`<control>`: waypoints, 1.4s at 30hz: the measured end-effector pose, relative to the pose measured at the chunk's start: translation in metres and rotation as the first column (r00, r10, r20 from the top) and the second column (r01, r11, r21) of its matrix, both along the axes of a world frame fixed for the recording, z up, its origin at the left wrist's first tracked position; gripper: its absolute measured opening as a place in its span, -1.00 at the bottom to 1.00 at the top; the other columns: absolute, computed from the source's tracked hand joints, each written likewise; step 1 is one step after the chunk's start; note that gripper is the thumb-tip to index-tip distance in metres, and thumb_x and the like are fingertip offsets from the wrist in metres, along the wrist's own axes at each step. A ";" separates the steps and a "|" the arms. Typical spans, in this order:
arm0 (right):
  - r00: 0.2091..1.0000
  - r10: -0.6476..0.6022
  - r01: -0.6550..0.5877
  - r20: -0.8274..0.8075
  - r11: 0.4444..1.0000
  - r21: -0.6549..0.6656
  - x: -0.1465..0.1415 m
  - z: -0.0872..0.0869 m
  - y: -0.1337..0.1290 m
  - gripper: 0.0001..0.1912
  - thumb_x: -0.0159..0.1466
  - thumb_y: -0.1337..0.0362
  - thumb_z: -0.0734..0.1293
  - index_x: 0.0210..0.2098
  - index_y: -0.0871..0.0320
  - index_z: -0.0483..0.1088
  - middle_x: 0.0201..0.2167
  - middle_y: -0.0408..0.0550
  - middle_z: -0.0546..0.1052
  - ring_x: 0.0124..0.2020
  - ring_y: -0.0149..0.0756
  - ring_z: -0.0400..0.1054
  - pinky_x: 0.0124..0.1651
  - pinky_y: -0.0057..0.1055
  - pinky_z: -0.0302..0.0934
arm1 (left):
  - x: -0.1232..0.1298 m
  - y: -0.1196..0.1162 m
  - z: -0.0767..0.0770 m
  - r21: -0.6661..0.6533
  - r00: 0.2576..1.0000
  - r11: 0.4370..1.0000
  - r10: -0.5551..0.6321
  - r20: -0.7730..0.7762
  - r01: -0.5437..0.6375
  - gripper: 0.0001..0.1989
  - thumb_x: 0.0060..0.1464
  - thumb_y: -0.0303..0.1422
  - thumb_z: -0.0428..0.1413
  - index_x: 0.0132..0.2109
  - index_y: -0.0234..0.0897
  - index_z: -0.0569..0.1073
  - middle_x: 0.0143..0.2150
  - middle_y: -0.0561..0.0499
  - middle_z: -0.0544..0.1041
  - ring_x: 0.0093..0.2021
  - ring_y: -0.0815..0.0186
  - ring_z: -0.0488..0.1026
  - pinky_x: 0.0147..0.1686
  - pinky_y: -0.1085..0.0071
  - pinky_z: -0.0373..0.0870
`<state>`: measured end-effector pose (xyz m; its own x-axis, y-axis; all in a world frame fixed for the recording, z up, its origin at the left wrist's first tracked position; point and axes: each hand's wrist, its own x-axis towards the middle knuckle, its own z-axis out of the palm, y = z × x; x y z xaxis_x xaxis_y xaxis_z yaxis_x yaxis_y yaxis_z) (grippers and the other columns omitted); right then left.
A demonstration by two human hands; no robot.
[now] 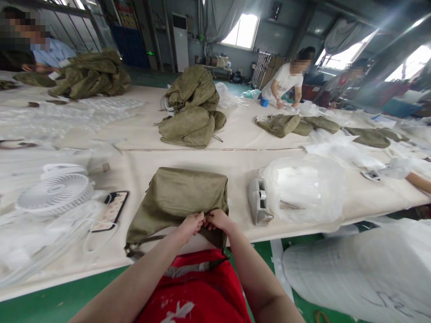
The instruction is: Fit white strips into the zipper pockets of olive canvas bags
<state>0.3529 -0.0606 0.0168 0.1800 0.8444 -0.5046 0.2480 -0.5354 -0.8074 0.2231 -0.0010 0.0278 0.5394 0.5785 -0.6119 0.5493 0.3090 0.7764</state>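
An olive-green bag (188, 188) lies on the cream-covered table in front of me, its dark strap trailing along the near side. My left hand (193, 223) has its fingers pinched together at the bag's near edge. Close beside it, my right hand (216, 220) is closed with curled fingers at the same edge. The two sets of fingertips nearly meet. Whatever small part they pinch is hidden by the fingers; both hands touch the bag there.
To the right stand a grey tape dispenser (260, 202) and a pile of clear plastic bags (303, 188). A white fan (57, 193) and a phone (112, 211) lie left. Stacked olive bags (191, 107) sit farther back. A co-worker (286, 80) stands across the table.
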 end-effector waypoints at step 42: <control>0.980 -0.199 0.186 0.024 0.945 0.269 -0.022 -0.020 -0.012 -0.75 0.26 0.24 0.20 -0.48 0.17 0.39 -0.66 -0.19 0.37 -0.62 -0.43 0.21 -0.53 -0.53 0.07 | -0.007 -0.011 -0.004 -0.337 0.941 0.920 0.276 0.193 -0.201 -0.71 0.08 -0.14 0.02 -0.42 -0.26 0.24 -0.65 0.27 0.03 -0.71 0.56 -0.14 -0.67 0.55 -0.20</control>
